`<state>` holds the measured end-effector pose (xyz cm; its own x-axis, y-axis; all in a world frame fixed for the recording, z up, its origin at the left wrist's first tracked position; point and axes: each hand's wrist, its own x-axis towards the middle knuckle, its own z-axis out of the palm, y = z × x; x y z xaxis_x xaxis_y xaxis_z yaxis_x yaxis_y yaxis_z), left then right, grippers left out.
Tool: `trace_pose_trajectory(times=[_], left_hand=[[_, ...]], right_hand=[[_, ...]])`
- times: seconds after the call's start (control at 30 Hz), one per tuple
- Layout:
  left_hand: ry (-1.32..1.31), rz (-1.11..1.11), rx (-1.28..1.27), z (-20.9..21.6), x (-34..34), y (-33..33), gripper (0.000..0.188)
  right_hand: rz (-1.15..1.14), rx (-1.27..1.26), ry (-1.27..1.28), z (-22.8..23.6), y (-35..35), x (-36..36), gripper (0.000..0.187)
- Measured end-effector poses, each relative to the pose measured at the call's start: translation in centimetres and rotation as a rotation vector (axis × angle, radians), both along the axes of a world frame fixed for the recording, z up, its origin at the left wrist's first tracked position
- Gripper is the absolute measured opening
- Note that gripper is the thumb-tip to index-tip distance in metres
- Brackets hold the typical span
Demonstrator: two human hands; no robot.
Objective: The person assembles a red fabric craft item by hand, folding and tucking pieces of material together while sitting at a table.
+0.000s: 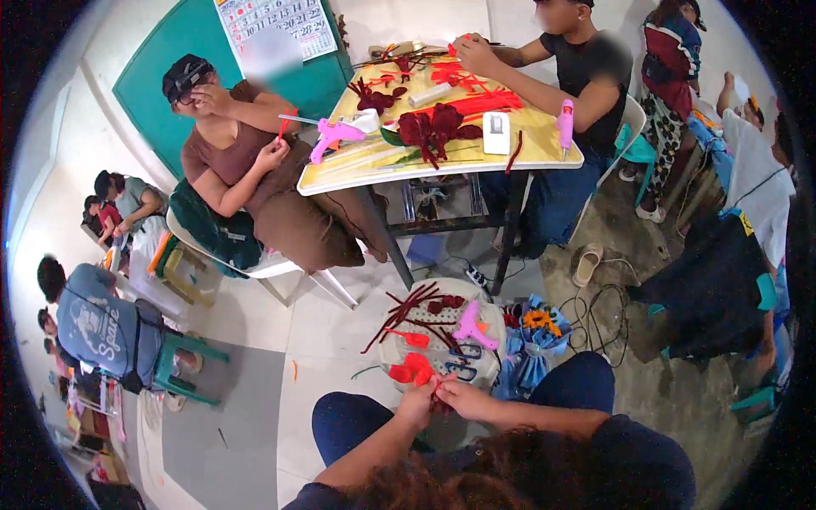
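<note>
My left hand (415,402) and my right hand (463,398) meet just above the near edge of a round white stool (435,348). Both sets of fingertips pinch a small red piece, apparently pipe cleaner; the fingers partly hide it. Touching or right beside the left fingers is a red flower-like shape (412,369), with a thin green stem (366,371) sticking out to the left. On the stool lie dark red pipe cleaners (406,318), another bright red piece (409,338), a pink glue gun (473,326) and dark blue looped items (462,364), perhaps scissors handles.
Blue-wrapped bouquets with an orange flower (538,320) stand right of the stool. Cables (595,319) and a shoe (586,265) lie on the floor. Ahead, two people sit at a yellow-topped table (544,149) holding red craft pieces, glue guns (337,138) and a white box (496,133).
</note>
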<state>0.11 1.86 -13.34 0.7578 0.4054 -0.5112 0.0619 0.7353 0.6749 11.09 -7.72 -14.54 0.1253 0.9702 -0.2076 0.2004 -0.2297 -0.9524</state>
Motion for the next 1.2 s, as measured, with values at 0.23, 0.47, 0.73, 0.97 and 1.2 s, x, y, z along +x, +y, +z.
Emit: trace_pose_trajectory(times=[0.23,0.47,0.73,0.97,1.2], left_hand=[[0.007,-0.090,0.127,4.8,1.8,-0.5,0.020],[0.096,-0.127,0.295,4.8,0.8,-0.9,0.022],[-0.106,-0.052,0.340,5.0,0.0,-1.6,0.027],[-0.213,0.063,0.116,3.8,-0.6,-0.4,0.027],[-0.328,0.487,-0.091,6.8,-3.8,5.8,0.019]], right_hand=[[-0.107,0.008,0.019,3.9,-0.7,1.2,0.029],[-0.128,0.050,-0.023,2.9,-1.3,0.7,0.033],[-0.328,0.126,0.014,4.4,-1.7,0.3,0.024],[-0.179,-0.011,0.036,8.1,-1.8,0.2,0.025],[-0.149,-0.146,0.095,5.7,-3.0,0.7,0.026]])
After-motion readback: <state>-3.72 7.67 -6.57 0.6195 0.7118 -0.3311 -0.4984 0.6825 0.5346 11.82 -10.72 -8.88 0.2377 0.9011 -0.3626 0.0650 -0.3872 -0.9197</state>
